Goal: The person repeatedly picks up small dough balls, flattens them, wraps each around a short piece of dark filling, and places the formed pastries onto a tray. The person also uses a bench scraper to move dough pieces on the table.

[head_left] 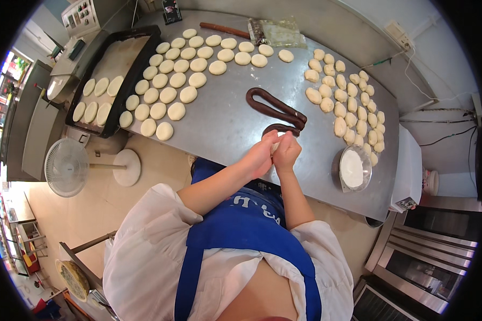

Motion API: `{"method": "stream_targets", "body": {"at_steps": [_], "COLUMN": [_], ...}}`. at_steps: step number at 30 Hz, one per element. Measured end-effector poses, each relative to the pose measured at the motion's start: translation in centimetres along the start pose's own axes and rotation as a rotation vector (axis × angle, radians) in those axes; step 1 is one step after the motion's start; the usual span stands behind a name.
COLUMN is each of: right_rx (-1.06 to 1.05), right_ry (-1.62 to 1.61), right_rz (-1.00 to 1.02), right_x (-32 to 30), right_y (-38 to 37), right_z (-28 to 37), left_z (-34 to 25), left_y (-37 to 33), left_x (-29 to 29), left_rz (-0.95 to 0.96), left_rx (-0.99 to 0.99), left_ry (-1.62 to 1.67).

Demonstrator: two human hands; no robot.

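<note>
My left hand and my right hand meet over the near edge of the steel table, closed around a small piece of pale dough. Most of the dough is hidden by my fingers. Just beyond them a dark brown rope of filling paste lies in a long loop, its near end curving behind my hands. Flattened round dough pieces lie in rows to the left. On the right, several rougher dough balls sit close together.
A steel bowl of white flour stands at the table's right near edge. A black baking tray at the left holds several flat dough pieces. A rolling pin and a plastic bag lie at the back. A fan stands at the left.
</note>
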State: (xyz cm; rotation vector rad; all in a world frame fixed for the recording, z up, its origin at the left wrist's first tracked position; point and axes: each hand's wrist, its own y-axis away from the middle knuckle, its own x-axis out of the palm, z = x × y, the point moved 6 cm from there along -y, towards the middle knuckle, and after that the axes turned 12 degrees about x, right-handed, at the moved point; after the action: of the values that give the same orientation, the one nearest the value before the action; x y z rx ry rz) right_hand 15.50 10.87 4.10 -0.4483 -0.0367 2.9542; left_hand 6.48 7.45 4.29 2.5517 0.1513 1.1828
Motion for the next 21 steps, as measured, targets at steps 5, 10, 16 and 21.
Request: {"method": "stream_targets", "body": {"at_steps": [5,10,16,21], "right_rx": [-0.179,-0.065,-0.421,0.002], "right_ry": [-0.147,-0.042,0.288,0.310], "right_rz": [-0.189,0.274,0.141,0.425], "right_x": [0.5,2.2,3.2,3.3], "right_y": [1.7,1.7,2.5,0.0], "right_z": [5.7,1.2,3.1,0.4], "left_z": [1.1,2.3,0.6,1.1], "left_y": [-0.3,-0.3,-0.8,-0.3], "left_x": [-0.9,-3.2,-3.7,-3.8], "left_rz": [0.149,-0.037,-0.081,-0.051], "left_rx": [-0.017,-0.141,-0.028,-0.125], "left_ry": [-0.136,-0.142,-0.027,-0.042]}}
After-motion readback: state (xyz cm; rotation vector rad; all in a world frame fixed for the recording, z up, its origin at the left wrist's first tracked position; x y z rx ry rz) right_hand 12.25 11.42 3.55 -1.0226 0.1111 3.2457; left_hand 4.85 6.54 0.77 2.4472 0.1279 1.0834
